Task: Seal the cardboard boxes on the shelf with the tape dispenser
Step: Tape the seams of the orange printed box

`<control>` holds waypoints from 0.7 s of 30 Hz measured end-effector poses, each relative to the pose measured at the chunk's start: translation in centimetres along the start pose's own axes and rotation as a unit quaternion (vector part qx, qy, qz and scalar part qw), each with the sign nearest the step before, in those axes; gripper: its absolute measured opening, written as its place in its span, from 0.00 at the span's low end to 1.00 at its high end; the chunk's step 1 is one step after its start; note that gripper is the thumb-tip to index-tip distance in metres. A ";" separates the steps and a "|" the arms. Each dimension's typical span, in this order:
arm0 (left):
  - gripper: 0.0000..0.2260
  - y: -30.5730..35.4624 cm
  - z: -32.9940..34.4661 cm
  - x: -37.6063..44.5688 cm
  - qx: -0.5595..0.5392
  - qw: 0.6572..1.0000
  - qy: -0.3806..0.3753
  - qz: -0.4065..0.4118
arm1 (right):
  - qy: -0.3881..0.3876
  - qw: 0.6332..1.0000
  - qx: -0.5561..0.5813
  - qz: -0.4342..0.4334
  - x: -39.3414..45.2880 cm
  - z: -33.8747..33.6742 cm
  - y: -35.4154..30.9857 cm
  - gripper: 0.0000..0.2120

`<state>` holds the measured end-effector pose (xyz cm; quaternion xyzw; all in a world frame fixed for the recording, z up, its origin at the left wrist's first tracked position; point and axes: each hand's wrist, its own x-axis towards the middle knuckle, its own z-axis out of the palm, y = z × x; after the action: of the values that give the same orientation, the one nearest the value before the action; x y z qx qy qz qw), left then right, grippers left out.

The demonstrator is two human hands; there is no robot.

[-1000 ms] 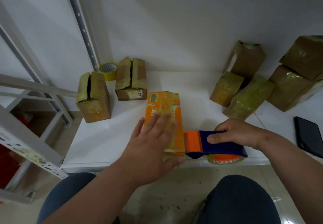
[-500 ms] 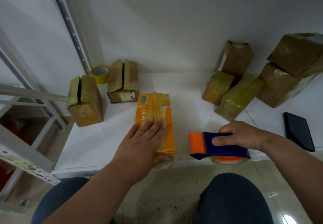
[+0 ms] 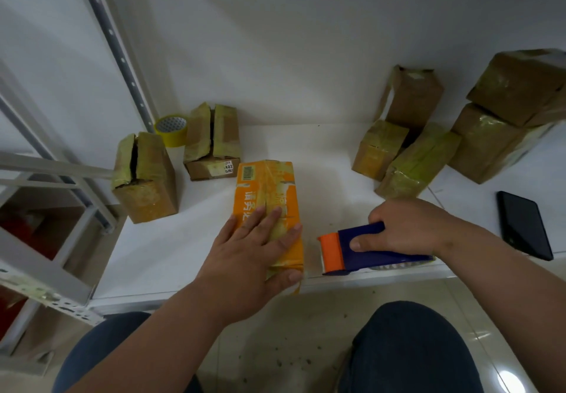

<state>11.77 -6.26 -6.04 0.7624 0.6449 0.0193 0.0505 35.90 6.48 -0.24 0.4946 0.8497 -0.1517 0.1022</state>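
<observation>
Left hand [image 3: 249,258]: lay flat on the near end of the orange box [image 3: 267,205], fingers [image 3: 269,219] straight and spread across its top, thumb against the near right edge; it pressed down rather than gripped.
Right hand [image 3: 407,228]: curled round the blue body of the tape dispenser [image 3: 367,248], fingers clenched over its top and the thumb along the near side.
Tape dispenser: sat low at the front edge of the shelf [image 3: 171,248], just right of the orange box and apart from it, orange head pointing left toward the box.
Orange box: lay lengthwise in the middle of the shelf, near end at the front lip, shiny tape along its top seam.
Open boxes: one brown box [image 3: 144,178] with a gaping top seam stood at the left; a second box [image 3: 213,143] with parted flaps lay behind it, a white label on its front.
Yellow tape roll [image 3: 171,129]: stood at the back left corner, touching the second box.
Taped boxes [image 3: 419,159]: clustered at the right rear, some stacked, wrapped in yellowish tape.
Black phone [image 3: 525,224]: lay flat at the far right, well apart from the dispenser.
Knees: dark trousers showed below the shelf edge.
</observation>
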 end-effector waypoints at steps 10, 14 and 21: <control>0.29 0.1 0.3 0.0 -0.007 1.000 0.003 0.001 | -0.064 0.995 -0.078 0.002 2.2 0.2 -4.0 0.28; 0.30 0.1 0.2 0.0 -0.005 1.000 0.007 0.000 | -0.125 0.990 -0.048 0.047 3.5 -0.9 -4.9 0.25; 0.31 0.1 0.2 0.0 -0.015 1.000 -0.003 -0.005 | -0.179 0.976 0.059 0.106 4.4 -1.1 -4.3 0.19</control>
<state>11.91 -6.31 -6.20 0.7584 0.6481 0.0268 0.0641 29.98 8.45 0.06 0.5520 0.7497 -0.2758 0.2393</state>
